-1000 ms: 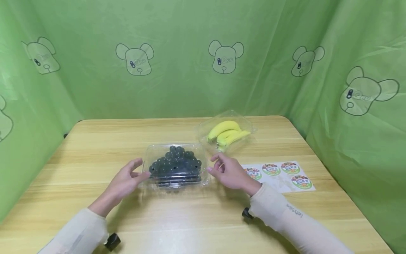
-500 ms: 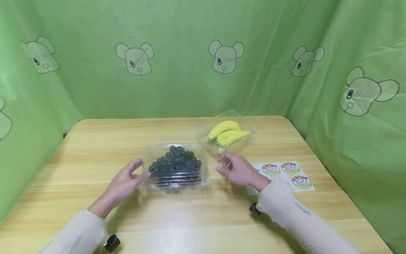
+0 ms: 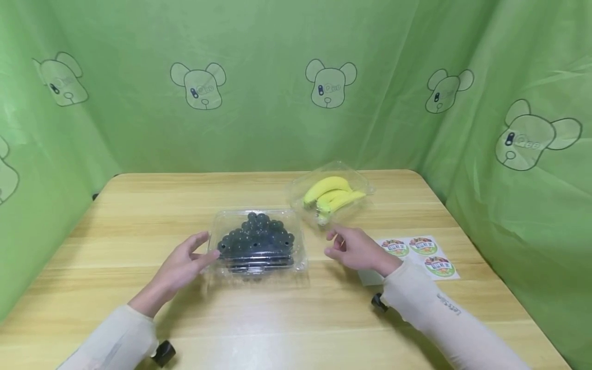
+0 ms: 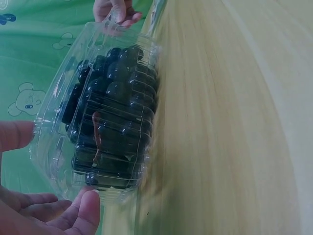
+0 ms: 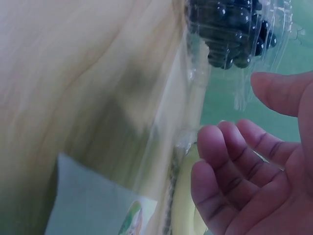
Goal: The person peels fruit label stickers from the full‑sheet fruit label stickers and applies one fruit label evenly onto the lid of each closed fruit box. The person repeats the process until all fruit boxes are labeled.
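Note:
A clear plastic clamshell box [image 3: 297, 264] of dark grapes [image 3: 256, 236] sits closed on the table, left of centre. My left hand [image 3: 185, 261] is at its left end, thumb and fingers spread. In the left wrist view the thumb [image 4: 17, 135] meets the lid's rim and the fingertips [image 4: 89, 205] are right by the end wall. To the right of the box, my right hand [image 3: 356, 249] is held apart from it. Its fingers [image 5: 230, 166] are loosely bent around nothing, as the right wrist view shows.
Behind the right hand, a second clear clamshell [image 3: 365, 180] contains several bananas [image 3: 335, 195]. A white sheet [image 3: 416, 270] with round fruit stickers [image 3: 423, 245] lies at the right, partly covered by the right forearm. Green curtain [image 3: 263, 139] surrounds the wooden table [image 3: 259, 329] at the back and sides.
My right hand has drawn away from the grape box toward the right, over part of the sticker sheet. My left hand and both boxes have stayed in place.

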Available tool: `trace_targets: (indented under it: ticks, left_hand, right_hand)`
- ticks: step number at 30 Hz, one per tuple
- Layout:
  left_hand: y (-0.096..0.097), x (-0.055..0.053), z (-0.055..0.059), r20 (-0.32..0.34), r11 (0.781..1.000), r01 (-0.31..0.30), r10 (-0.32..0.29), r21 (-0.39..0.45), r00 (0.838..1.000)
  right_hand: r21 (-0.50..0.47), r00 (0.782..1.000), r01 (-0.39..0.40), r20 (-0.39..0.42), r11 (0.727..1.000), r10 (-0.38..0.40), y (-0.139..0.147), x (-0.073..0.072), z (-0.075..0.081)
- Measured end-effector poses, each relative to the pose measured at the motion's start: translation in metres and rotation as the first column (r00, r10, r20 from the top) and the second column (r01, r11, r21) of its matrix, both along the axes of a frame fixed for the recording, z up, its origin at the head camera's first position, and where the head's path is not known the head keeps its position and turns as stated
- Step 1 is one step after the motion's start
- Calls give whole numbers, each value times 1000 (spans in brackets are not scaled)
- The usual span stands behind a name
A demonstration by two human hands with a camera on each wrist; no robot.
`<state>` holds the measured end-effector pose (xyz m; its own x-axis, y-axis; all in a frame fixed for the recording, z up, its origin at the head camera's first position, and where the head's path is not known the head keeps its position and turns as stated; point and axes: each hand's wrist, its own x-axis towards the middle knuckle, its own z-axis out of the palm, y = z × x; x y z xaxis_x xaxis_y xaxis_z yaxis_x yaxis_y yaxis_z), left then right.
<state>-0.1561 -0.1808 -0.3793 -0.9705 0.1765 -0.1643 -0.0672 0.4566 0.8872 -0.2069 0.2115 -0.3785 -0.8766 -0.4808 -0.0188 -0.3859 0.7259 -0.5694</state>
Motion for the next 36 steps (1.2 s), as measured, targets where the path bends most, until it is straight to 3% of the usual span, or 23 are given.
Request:
trace_targets:
  ticks: [10,19,36]
  left_hand:
    - [1,1,0,25,1000,-3,3,1,1000]
    - [0,1,0,24,1000,-7,7,-11,1000]
    - [0,0,-2,27,1000,-10,10,-3,1000]
  right_hand:
    - [40,999,27,-30,999,-26,12,0,-4]
    - [78,995,95,1,992,-95,24,-3,-2]
    - [128,991,133,-14,983,-132,48,-10,-7]
